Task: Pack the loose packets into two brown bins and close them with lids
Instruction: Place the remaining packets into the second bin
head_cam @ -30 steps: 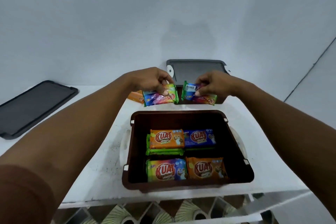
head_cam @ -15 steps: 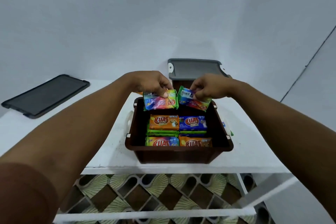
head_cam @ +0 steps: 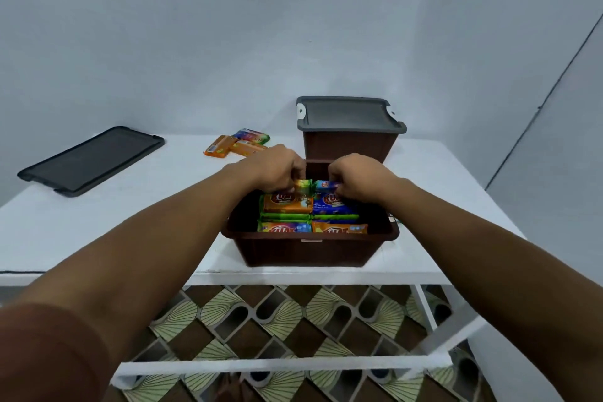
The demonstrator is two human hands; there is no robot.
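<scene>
Head view is showing both hands reaching down into the open brown bin (head_cam: pixel 306 251) at the centre of the frame. The left hand (head_cam: pixel 277 170) is curling its fingers round a green-edged rainbow packet (head_cam: pixel 301 187), pinching it at the back left of the bin, just above the packets already lying there. The right hand (head_cam: pixel 359 178) is gripping a light blue packet (head_cam: pixel 326 185) at the back right in the same way; its fingertips are hiding behind the knuckles. The two held packets are sitting side by side between the hands.

The open bin is standing lidless at the near edge of the white table (head_cam: pixel 98 222). Inside it, an orange packet (head_cam: pixel 287 202) and a dark blue packet (head_cam: pixel 332 206) are lying flat on top, with green packets (head_cam: pixel 284 215) stacked under them. Toward the lower rim, a multicoloured packet (head_cam: pixel 284 228) and a second orange packet (head_cam: pixel 339 228) are lying side by side.

Just behind, at upper centre, a second brown bin (head_cam: pixel 349 147) is standing with a grey lid (head_cam: pixel 349 114) closing it. At the left of the frame a spare dark lid (head_cam: pixel 91 160) is lying flat on the table. Between that lid and the closed bin, a few loose packets (head_cam: pixel 235 143) are lying on the tabletop.
</scene>
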